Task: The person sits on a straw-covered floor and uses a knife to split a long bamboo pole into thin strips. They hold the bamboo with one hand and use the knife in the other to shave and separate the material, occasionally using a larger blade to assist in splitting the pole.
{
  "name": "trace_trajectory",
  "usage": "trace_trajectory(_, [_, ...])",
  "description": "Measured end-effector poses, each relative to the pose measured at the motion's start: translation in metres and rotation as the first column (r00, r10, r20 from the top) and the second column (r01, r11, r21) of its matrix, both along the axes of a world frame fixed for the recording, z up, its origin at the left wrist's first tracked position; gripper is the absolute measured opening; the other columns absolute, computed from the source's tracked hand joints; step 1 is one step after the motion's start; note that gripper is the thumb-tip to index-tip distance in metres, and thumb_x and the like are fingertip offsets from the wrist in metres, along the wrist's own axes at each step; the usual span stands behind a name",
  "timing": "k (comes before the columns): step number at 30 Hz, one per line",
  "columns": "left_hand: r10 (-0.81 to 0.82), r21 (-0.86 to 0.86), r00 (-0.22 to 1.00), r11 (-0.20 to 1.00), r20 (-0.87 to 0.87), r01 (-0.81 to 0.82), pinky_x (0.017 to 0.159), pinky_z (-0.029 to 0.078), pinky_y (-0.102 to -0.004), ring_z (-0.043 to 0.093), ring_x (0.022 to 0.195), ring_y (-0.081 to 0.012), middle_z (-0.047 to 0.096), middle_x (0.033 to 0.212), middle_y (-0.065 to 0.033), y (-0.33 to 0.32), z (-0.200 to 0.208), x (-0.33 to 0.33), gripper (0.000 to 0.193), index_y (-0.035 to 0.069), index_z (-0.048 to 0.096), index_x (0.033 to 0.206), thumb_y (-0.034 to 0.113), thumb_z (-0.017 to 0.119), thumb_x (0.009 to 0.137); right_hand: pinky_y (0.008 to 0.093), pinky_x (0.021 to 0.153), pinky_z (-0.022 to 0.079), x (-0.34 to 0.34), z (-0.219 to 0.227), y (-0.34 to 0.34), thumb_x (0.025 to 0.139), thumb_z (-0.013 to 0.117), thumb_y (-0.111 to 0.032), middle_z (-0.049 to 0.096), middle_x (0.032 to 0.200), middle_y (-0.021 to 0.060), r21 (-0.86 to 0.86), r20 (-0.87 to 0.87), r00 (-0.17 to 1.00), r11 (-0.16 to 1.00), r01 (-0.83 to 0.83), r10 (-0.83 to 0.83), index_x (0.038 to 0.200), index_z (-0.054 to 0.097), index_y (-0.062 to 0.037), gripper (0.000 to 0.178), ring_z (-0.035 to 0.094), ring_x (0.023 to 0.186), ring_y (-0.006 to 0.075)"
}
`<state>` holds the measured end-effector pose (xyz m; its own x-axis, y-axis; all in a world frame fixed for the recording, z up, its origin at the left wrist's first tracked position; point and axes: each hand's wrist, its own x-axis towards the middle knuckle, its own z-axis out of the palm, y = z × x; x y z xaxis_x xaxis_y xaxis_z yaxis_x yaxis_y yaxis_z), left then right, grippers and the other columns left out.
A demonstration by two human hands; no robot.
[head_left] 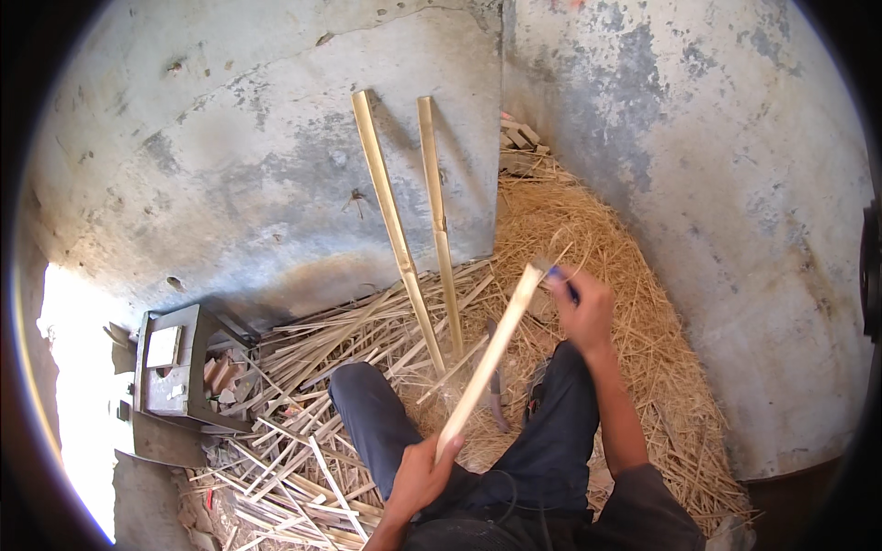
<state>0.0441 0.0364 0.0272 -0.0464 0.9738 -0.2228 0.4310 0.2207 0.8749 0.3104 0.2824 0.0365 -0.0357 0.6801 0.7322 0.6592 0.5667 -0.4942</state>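
A pale bamboo strip (pixel 487 367) slants up between my knees. My left hand (pixel 423 475) is closed round its lower end. At its upper end, my right hand (pixel 585 308) grips a small blue-handled tool (pixel 562 280), whose grey working end meets the strip; the fingers hide much of the tool, so its exact kind is unclear. Thin shavings curl beside that end. On the floor between my legs lies a knife-like tool (pixel 497 399) with a brownish handle, partly hidden behind the strip.
Two long bamboo strips (pixel 386 193) lean on the grey wall (pixel 257 165). Split bamboo pieces (pixel 322 354) cover the floor at left, beside a tilted cabinet (pixel 179 367) holding brick fragments. Shavings (pixel 634 367) heap along the right wall (pixel 763 230). Bright light enters at far left.
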Motion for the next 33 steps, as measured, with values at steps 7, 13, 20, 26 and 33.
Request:
trace_trajectory(7, [-0.016, -0.093, 1.0, 0.996, -0.011, 0.015, 0.059, 0.044, -0.0362, 0.05, 0.063, -0.0124, 0.056, 0.065, -0.0055, -0.038, -0.037, -0.03, 0.044, -0.002, 0.071, 0.105, 0.041, 0.065, 0.111, 0.0345, 0.062, 0.044, 0.08, -0.01, 0.045, 0.105, 0.069, -0.05, 0.065, 0.074, 0.0048, -0.458, -0.075, 0.986, 0.883, 0.098, -0.148, 0.118, 0.079, -0.0024, 0.05, 0.056, 0.064, 0.015])
trace_trajectory(13, [0.055, -0.052, 0.979, 0.998, 0.194, -0.045, 0.056, 0.04, -0.0311, 0.047, 0.06, -0.0089, 0.049, 0.064, 0.0008, -0.003, -0.041, -0.034, 0.047, 0.003, 0.06, 0.088, 0.041, 0.058, 0.115, 0.0288, 0.06, 0.042, 0.046, -0.026, 0.01, 0.105, 0.072, -0.046, 0.064, 0.08, 0.0009, -0.613, -0.095, 0.955, 0.74, -0.279, 0.281, 0.121, 0.075, -0.0021, 0.047, 0.052, 0.063, 0.0085])
trace_trajectory(20, [-0.152, -0.129, 0.7, 0.935, 0.698, 0.331, 0.045, 0.027, -0.0225, 0.032, 0.05, -0.0033, 0.038, 0.061, 0.0069, 0.043, 0.008, -0.017, 0.057, 0.01, 0.053, 0.086, 0.058, 0.044, 0.116, 0.02, 0.067, 0.042, -0.018, 0.031, -0.062, 0.105, 0.074, -0.034, 0.071, 0.096, -0.0004, -0.276, -0.856, 0.397, 0.358, -0.892, 0.33, 0.148, 0.062, -0.0011, 0.056, 0.054, 0.076, 0.0017])
trace_trajectory(26, [-0.208, -0.134, 0.657, 0.892, 0.725, 0.431, 0.043, 0.024, -0.0223, 0.032, 0.046, -0.0037, 0.038, 0.059, 0.0066, 0.062, -0.005, 0.0, 0.064, 0.008, 0.057, 0.096, 0.07, 0.048, 0.11, 0.0191, 0.059, 0.038, -0.047, 0.046, -0.076, 0.105, 0.074, -0.029, 0.074, 0.093, 0.0026, -0.33, -0.671, 0.653, 0.648, -0.687, 0.351, 0.145, 0.062, 0.0019, 0.053, 0.05, 0.065, 0.0003])
trace_trajectory(33, [-0.183, -0.022, 0.629, 0.953, 0.756, 0.303, 0.047, 0.025, -0.0216, 0.032, 0.053, -0.0038, 0.04, 0.07, 0.0073, 0.054, 0.001, 0.015, 0.047, 0.005, 0.06, 0.118, 0.051, 0.05, 0.116, 0.0248, 0.077, 0.05, -0.04, 0.043, -0.065, 0.106, 0.07, -0.021, 0.075, 0.091, 0.0019, -0.353, -0.702, 0.594, 0.533, -0.769, 0.393, 0.145, 0.062, -0.001, 0.044, 0.063, 0.081, 0.0069])
